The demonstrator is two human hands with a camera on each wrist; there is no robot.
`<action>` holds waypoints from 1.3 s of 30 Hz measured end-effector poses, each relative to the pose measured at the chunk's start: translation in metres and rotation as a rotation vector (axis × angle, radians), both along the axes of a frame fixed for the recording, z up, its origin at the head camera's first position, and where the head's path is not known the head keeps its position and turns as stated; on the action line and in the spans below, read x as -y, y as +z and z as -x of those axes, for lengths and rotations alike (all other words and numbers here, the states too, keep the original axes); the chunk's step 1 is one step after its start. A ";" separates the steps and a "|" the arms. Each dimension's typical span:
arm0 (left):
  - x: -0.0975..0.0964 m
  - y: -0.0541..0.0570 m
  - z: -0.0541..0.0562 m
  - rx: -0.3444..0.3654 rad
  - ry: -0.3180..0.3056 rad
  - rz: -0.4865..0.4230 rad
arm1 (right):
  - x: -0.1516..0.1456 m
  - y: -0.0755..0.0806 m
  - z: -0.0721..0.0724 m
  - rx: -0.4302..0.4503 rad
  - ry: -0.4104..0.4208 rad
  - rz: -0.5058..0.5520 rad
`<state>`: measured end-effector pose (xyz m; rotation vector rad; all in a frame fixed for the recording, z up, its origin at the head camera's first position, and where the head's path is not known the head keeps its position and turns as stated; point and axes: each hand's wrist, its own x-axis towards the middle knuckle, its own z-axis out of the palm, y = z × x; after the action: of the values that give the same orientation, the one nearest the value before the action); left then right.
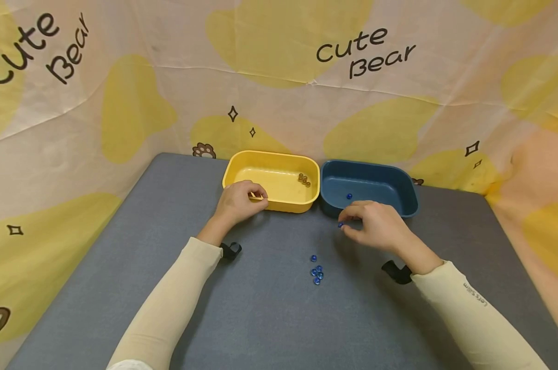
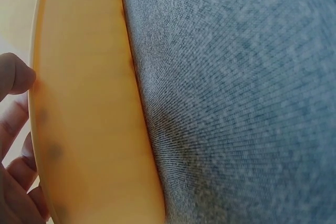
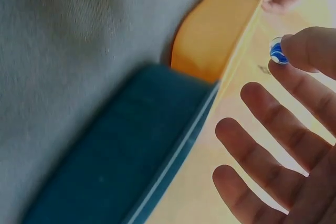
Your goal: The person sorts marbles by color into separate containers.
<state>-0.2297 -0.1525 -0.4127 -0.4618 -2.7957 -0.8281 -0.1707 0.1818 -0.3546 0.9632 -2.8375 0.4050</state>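
Note:
My left hand (image 1: 240, 202) is at the near rim of a yellow bin (image 1: 273, 205). In the left wrist view its thumb (image 2: 18, 76) meets the rim while the other fingers curl inside the wall, so it grips the edge. My right hand (image 1: 376, 224) pinches a blue marble (image 3: 278, 51) between thumb and index finger, its other fingers spread. It hovers just in front of a dark blue bin (image 1: 369, 167), which contains one blue marble (image 1: 349, 196). Several amber marbles (image 1: 304, 179) lie inside the yellow bin, toward its right end.
On the grey tabletop (image 1: 270, 308), several loose blue marbles (image 1: 317, 272) lie between my forearms. The two bins stand side by side near the back edge. A patterned cloth (image 1: 279, 77) hangs behind the table. Black straps (image 1: 396, 272) show at both wrists.

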 end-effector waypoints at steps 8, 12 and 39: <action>-0.001 0.000 -0.001 0.002 -0.001 0.001 | -0.014 0.009 0.013 0.005 -0.061 -0.017; -0.001 0.000 -0.001 0.004 0.000 0.002 | -0.021 0.012 0.023 0.014 -0.094 -0.032; 0.000 0.002 -0.002 0.004 -0.001 0.005 | -0.046 -0.005 0.086 0.117 -0.223 -0.153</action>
<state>-0.2281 -0.1526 -0.4110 -0.4626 -2.8021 -0.8240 -0.2570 0.2279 -0.3600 0.6533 -3.0755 0.2297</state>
